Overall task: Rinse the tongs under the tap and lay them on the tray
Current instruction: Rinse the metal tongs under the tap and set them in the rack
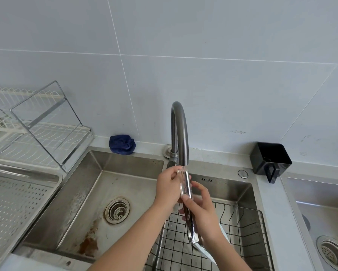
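Right now your right hand grips the steel tongs at mid-length, held nearly upright with their top end in the water from the tap. Your left hand curls its fingers round that top end. Below lies the sink's wire basket; the perforated tray sits at the bench's left edge.

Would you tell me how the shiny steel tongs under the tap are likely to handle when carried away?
The shiny steel tongs look rigid, so they probably will not flop. Water seems to run over their polished metal, so they are likely slippery. The left hand and right hand both hold them, which should steady them.
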The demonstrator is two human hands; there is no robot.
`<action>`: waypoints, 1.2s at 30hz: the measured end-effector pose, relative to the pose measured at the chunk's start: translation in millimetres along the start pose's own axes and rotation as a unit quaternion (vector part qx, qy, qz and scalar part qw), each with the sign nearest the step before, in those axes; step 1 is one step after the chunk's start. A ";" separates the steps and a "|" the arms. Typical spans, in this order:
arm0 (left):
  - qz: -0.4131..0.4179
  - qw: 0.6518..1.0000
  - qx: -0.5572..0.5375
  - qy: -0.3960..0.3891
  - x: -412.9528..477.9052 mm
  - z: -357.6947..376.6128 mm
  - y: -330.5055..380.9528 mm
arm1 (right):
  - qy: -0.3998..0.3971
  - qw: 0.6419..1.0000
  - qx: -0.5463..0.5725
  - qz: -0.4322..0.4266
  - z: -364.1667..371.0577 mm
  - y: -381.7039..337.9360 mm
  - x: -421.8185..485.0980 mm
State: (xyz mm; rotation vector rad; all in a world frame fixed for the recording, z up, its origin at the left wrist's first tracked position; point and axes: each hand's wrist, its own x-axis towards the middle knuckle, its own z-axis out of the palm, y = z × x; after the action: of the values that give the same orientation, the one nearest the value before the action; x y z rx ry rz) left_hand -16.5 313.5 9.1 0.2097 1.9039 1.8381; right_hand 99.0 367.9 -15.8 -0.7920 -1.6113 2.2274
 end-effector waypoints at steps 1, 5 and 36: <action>-0.004 1.000 -0.009 -0.003 -1.9 -1.3 -1.8 | 0.000 1.000 0.004 0.010 -1.5 0.3 -0.7; 0.017 1.000 0.002 0.025 -6.9 -2.1 -4.8 | 0.007 1.000 -0.002 0.023 -3.2 2.8 -5.0; 0.074 0.982 -0.106 0.137 -0.5 -56.9 10.3 | -0.057 0.939 -0.335 -0.050 48.9 -30.5 70.1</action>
State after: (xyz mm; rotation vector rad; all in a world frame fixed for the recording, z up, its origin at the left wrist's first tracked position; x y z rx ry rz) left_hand -43.3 263.1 18.2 0.0284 1.8919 2.2520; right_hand 11.1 376.5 5.2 -0.7092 -2.4543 1.6659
